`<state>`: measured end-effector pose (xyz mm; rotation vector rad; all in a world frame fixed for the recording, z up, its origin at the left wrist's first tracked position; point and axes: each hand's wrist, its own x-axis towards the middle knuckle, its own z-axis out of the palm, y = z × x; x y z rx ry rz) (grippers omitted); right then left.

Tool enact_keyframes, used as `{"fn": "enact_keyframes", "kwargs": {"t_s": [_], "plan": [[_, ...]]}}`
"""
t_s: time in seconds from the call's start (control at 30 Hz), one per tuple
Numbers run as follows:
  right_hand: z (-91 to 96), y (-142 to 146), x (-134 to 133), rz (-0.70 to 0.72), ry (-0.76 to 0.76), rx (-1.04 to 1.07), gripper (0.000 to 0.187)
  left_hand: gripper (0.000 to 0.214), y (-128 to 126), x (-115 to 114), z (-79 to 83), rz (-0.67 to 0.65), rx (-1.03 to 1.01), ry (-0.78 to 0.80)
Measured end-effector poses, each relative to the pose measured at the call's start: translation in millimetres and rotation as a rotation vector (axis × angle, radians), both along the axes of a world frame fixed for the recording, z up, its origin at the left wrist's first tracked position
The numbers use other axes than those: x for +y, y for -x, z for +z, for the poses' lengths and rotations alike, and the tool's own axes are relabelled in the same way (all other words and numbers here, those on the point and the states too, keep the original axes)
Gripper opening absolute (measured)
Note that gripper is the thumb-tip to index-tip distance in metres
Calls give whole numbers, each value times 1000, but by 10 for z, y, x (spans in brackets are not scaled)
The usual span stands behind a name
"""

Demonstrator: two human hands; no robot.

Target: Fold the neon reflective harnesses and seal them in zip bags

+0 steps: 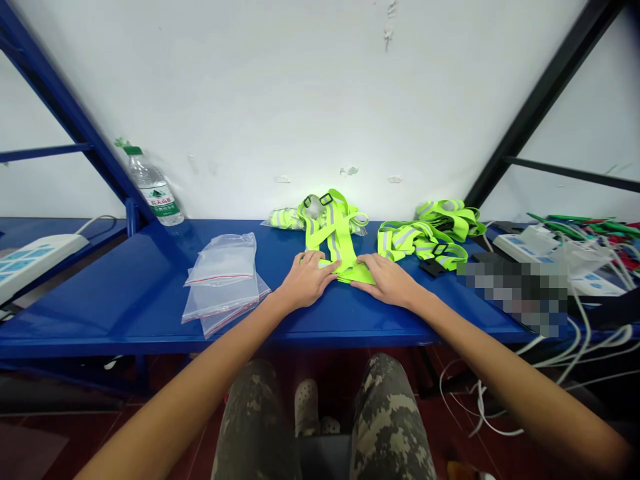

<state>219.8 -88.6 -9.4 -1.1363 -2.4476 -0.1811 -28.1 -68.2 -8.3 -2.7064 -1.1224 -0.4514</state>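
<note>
A neon yellow-green reflective harness (pixel 342 241) with grey stripes and black buckles lies on the blue table in front of me. My left hand (pixel 311 277) grips the near end of its straps, thumb and fingers closed on the fabric. On the other side, my right hand (pixel 384 279) pinches the same folded end. The far straps run up onto a bundle in a clear bag (pixel 287 219) against the wall. More bundled harnesses (pixel 420 241) lie just to the right, one with a black clip showing.
Clear zip bags (pixel 225 277) are stacked to the left. A water bottle (pixel 156 190) leans by the wall and rack post. White power strips (pixel 37 260) and tangled cables (pixel 580 313) flank the table (pixel 125 307). A blurred-out dark item (pixel 520 293) lies at right.
</note>
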Motion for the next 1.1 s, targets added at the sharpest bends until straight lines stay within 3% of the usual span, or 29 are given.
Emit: {"fn": "enact_keyframes", "kwargs": {"t_s": [0.23,0.43,0.5,0.6,0.63,0.73,0.83,1.0,1.1], "plan": [[165,-320,-13,-31,131,-71,26,49,-1,33,7,3,6,111],[259,-416,20,-115,302,-63,67,50,5,74,-29,-26,-22,192],[318,-394,51,-149,375,-114,58,50,4,84,-47,-36,-33,211],[435,-390,108,-155,490,-160,25,50,3,89,-61,-44,-36,219],[475,-410,128,-142,546,-127,25,50,3,87,-61,-45,-35,217],[563,-517,185,-116,791,133,35,50,-1,65,-47,-47,-37,215],[573,-599,240,-147,985,533,40,48,-20,20,-15,-24,-31,206],[538,-471,320,-304,1088,1125,43,48,-83,-64,37,51,36,191],[532,-299,348,-407,1019,1323,54,48,-124,-102,50,65,77,165]]}}
